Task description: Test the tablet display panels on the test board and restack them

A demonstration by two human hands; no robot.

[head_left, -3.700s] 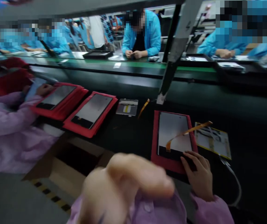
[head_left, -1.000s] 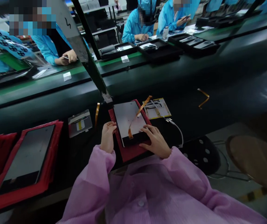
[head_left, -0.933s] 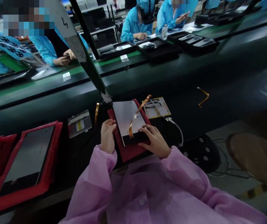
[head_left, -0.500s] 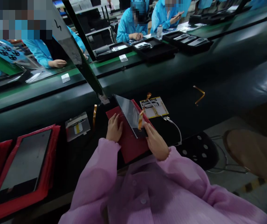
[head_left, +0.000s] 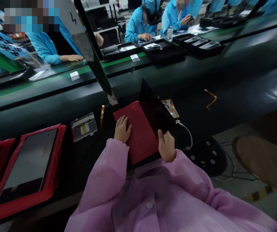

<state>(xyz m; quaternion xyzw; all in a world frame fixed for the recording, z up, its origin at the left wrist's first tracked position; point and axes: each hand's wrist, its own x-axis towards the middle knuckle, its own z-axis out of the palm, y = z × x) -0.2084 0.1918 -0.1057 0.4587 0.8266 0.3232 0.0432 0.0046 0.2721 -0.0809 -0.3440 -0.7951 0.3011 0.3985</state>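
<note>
Compared with half a second ago, the dark panel [head_left: 158, 112] has swung over: pale back and ribbon showed then, now the black face shows and the red sheet [head_left: 140, 135] is bared. Right hand [head_left: 166, 145] is curled on the panel's near end, thumb on the black face, fingers out of sight behind. Left hand [head_left: 123, 129] lies flat, fingers slightly apart, pressing on the sheet, gripping nothing. Panel is tilted up along the sheet's right side, long axis running from the right hand away and leftward, far corner raised; it partly covers the yellow-edged plate [head_left: 172, 108]. Black bench; clear plate [head_left: 84, 127] and red stack [head_left: 52, 164] to the left, orange strip [head_left: 211, 99] well off right. Beyond: green-edged line, black trays [head_left: 163, 56], blue-clad workers [head_left: 142, 27].
</note>
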